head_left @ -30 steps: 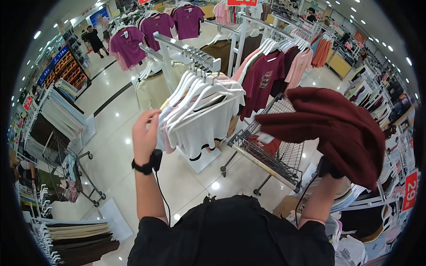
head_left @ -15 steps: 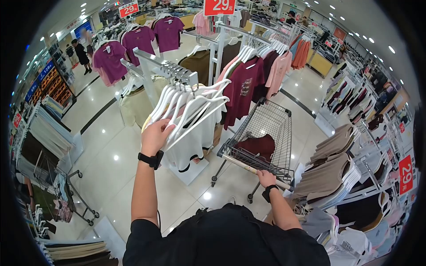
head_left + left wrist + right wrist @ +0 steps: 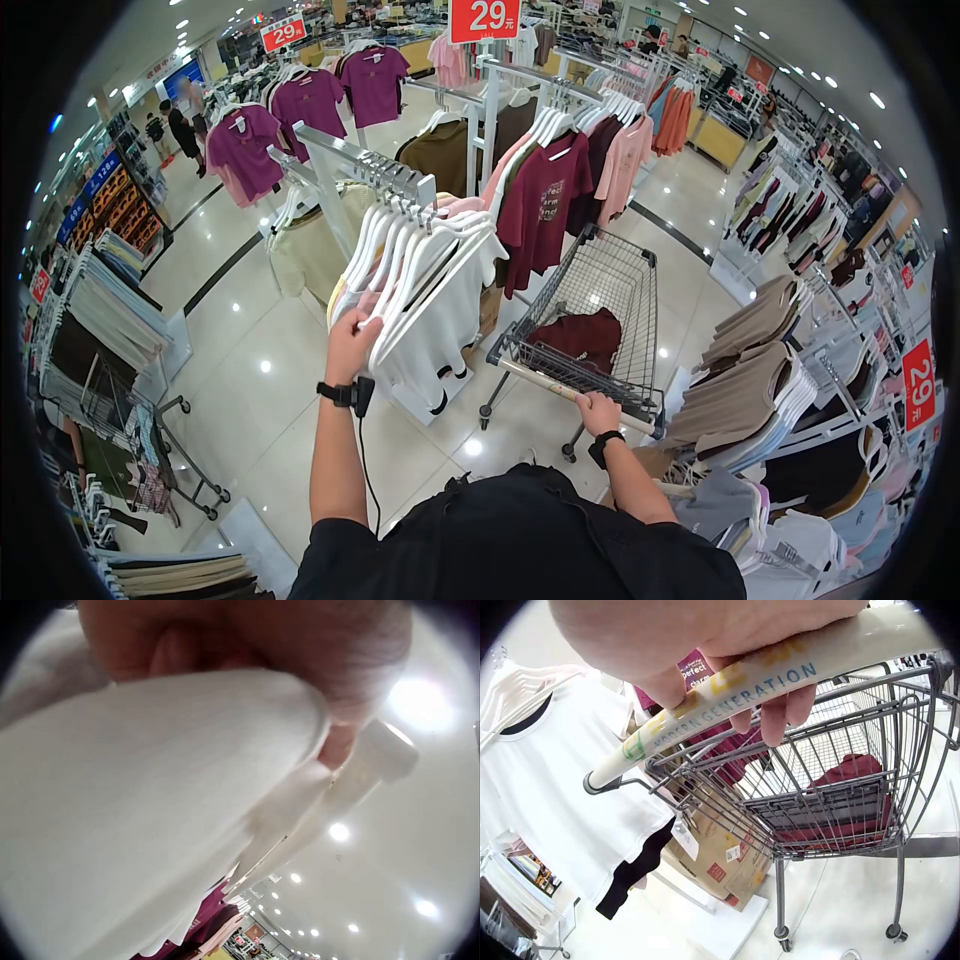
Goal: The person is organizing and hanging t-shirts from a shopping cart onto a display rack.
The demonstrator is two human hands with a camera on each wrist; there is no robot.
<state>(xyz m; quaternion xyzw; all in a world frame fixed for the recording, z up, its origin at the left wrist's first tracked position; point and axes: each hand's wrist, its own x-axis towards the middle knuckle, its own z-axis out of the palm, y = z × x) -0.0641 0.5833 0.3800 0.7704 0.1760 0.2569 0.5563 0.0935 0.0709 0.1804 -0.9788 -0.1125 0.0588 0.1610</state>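
My left hand [image 3: 350, 345] holds the shoulder ends of white clothes hangers [image 3: 402, 262] on the metal rail. In the left wrist view its curled fingers [image 3: 341, 742] lie close round a white hanger end, partly hidden by the hand itself. White T-shirts [image 3: 440, 330] with dark trim hang from these hangers. My right hand [image 3: 600, 411] grips the pale handle [image 3: 727, 697] of a shopping cart, with fingers wrapped over the bar in the right wrist view. Inside the wire cart [image 3: 648, 285] lies a dark red garment [image 3: 585, 335].
A rack with a maroon T-shirt [image 3: 550, 200] stands beyond the cart. Beige tops [image 3: 735, 390] hang at the right, near a red price sign [image 3: 918, 385]. A cardboard box [image 3: 724, 851] sits under the white shirts. Another cart [image 3: 150, 430] is at the left.
The dark red garment went from my right hand into the cart, and that hand came down onto the handle. My left hand moved from beside the hangers to hold them.
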